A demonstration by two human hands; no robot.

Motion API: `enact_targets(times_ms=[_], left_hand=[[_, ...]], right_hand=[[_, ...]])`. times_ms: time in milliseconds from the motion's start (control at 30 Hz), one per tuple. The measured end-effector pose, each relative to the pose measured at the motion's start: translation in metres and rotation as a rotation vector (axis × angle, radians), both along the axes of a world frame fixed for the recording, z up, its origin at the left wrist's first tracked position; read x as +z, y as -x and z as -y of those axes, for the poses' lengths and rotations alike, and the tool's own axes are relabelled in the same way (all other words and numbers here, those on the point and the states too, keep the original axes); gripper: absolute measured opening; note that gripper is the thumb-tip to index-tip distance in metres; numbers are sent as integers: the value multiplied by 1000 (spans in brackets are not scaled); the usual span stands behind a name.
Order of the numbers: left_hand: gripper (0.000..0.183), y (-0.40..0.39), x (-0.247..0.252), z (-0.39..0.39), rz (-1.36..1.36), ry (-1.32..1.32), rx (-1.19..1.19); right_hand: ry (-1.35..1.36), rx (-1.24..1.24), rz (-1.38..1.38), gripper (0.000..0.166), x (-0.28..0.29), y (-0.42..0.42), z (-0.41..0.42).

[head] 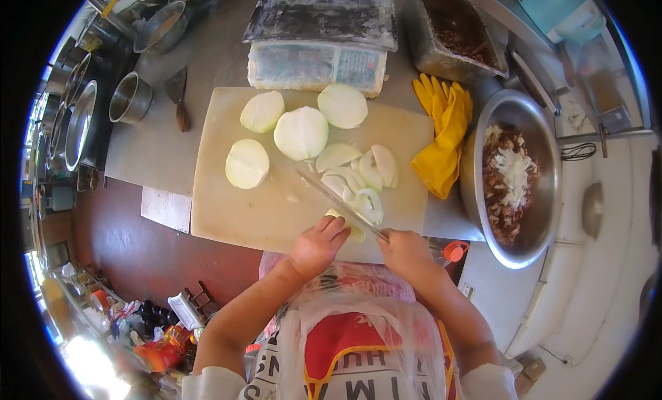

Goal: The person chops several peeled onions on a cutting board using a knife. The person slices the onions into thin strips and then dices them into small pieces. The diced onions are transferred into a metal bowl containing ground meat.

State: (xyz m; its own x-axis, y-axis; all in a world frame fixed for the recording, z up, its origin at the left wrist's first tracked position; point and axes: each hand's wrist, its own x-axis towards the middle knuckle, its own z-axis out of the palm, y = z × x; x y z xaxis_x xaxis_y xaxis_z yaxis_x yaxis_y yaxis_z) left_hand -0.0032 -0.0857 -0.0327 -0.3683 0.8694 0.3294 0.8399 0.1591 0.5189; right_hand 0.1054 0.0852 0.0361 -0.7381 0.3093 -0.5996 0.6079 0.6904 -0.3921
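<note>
In my right hand [406, 251] is the handle of a kitchen knife [336, 199], its blade slanting up and left over the cutting board [232, 214]. My left hand [319, 245] has its fingers bent over a piece of onion [357, 233] close to the blade; the hand partly hides that piece. Just beyond the knife lie several cut onion wedges [368, 172]. Farther back and left are a peeled onion [301, 133] and onion halves, one [247, 163] at the left, one [262, 112] behind it and another [342, 106] at the back.
A digital scale [315, 64] stands behind the board. Yellow rubber gloves [444, 131] lie at its right, beside a steel bowl [478, 193] of minced meat and chopped white pieces. A metal tray [455, 71] is behind them. At left are a scraper [178, 97] and a steel pot [131, 99].
</note>
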Motion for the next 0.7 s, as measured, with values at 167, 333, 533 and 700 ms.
enact_targets(times_ms=[167, 333, 533, 700], left_hand=[[30, 2, -10, 2, -34, -18, -69], [28, 5, -4, 4, -33, -35, -69], [27, 7, -10, 4, -41, -64, -72], [27, 11, -8, 5, -42, -80, -77]], right_hand=[[2, 15, 59, 24, -17, -15, 7], [27, -13, 6, 25, -13, -4, 7], [31, -4, 103, 25, -5, -14, 8], [54, -8, 62, 25, -17, -7, 8]])
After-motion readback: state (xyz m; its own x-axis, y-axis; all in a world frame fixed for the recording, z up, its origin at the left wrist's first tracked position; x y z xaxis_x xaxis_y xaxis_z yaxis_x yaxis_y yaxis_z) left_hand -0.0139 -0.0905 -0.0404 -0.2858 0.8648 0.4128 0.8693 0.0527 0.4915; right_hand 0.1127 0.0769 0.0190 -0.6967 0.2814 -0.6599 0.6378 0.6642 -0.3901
